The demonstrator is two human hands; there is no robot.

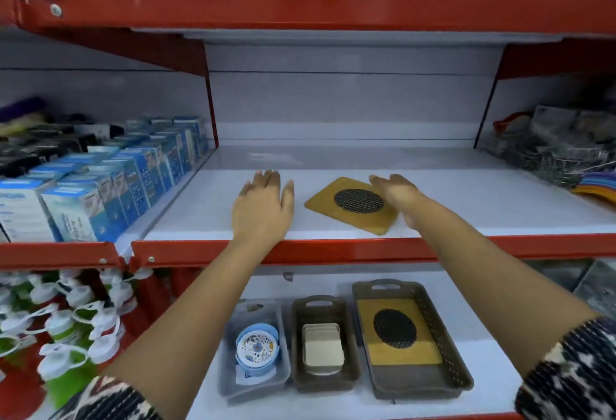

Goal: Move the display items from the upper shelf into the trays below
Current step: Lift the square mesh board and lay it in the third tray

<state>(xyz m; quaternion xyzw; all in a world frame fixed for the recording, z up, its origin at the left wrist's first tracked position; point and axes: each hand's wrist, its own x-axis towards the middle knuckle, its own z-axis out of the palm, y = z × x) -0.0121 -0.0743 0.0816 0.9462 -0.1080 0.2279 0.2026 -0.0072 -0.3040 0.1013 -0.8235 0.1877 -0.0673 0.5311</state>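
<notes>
One yellow wooden trivet (336,211) with a black mesh disc lies flat on the upper white shelf (206,216). My right hand (395,193) hovers open at its right edge, fingers apart, holding nothing. Open and flat, my left hand (263,208) is over the shelf to the trivet's left. On the lower shelf stand three trays: a big brown tray (433,383) holding a matching trivet (398,331), a smaller brown tray (325,383) with cream square coasters (323,348), and a grey tray (226,366) with a blue round item (256,348).
Red shelf rails (300,249) front each level. Blue boxes (100,193) fill the bay to the left, wire items (550,156) and coloured mats (596,189) the bay to the right. Green bottles with white caps (66,329) stand at lower left.
</notes>
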